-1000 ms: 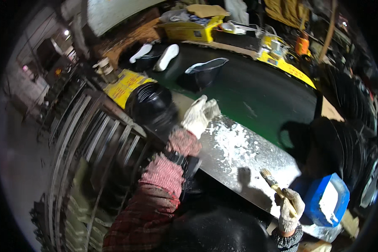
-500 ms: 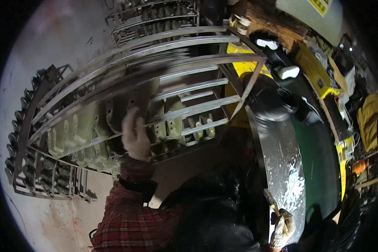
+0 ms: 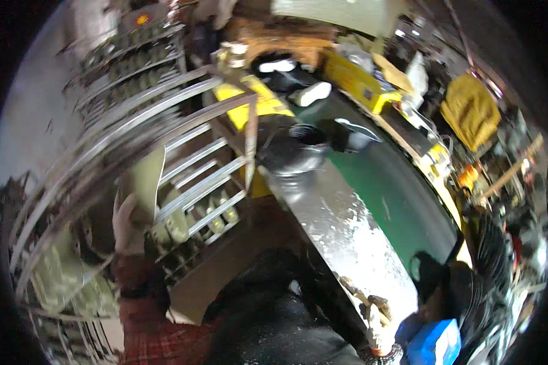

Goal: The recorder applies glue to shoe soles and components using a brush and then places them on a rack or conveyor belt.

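My left hand [image 3: 126, 225] is at the slatted metal rack [image 3: 202, 177] on the left, closed on the lower part of a smooth grey-green curved piece [image 3: 146, 182]. Similar pieces [image 3: 58, 274] with holes stand on the rack around it. Low at the right, my gloved right hand [image 3: 379, 319] is wrapped round a brush [image 3: 354, 289], its worn tip pointing up and left. This hand is over the near end of a metal bench top [image 3: 353, 225] smeared with white. Motion blurs the rack and the held piece.
A black round-mouthed pot [image 3: 292, 149] stands at the bench's far end. Beside the bench runs a green surface [image 3: 371, 194]; dark shoes with white soles [image 3: 313, 94] lie beyond. A yellow box [image 3: 359, 82] is behind, a blue box [image 3: 435, 344] near right. More racks [image 3: 131, 73] stand far left.
My view has swung to the right, so rack and bench appear further left. My left hand now grips a grey-green piece, which stands raised at the rack. The brush stays in my right hand.
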Available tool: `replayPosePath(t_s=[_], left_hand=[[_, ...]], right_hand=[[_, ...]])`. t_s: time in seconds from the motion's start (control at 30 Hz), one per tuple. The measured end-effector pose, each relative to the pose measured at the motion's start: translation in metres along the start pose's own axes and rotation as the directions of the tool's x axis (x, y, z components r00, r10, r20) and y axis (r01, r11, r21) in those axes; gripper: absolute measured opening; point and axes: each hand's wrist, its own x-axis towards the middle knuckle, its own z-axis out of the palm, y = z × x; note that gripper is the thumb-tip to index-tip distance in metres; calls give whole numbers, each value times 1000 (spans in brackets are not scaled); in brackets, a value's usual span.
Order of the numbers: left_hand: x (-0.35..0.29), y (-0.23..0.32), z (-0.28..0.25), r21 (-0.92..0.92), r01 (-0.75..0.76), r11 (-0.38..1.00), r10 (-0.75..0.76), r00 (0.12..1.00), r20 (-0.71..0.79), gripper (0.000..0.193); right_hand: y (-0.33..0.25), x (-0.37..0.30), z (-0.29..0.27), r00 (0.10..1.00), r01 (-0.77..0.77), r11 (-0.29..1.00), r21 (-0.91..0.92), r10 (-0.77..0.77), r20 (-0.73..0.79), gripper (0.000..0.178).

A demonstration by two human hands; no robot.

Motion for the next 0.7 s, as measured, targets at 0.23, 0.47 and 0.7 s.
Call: replayPosePath(t_s=[0.23, 0.47, 0.7], left_hand=[[-103, -13, 155, -107, 324, 940, -289, 923, 253, 81], [-139, -68, 273, -185, 863, 469, -547, 449, 706, 87], [-167, -147, 270, 45, 928, 369, -602, 201, 773, 69]], right_hand=[[-27, -2, -78, 939, 248, 872, -422, -324, -119, 18], [-31, -71, -218, 337, 43, 924, -380, -372, -865, 20], [30, -111, -305, 648, -505, 589, -631, -225, -728, 31]])
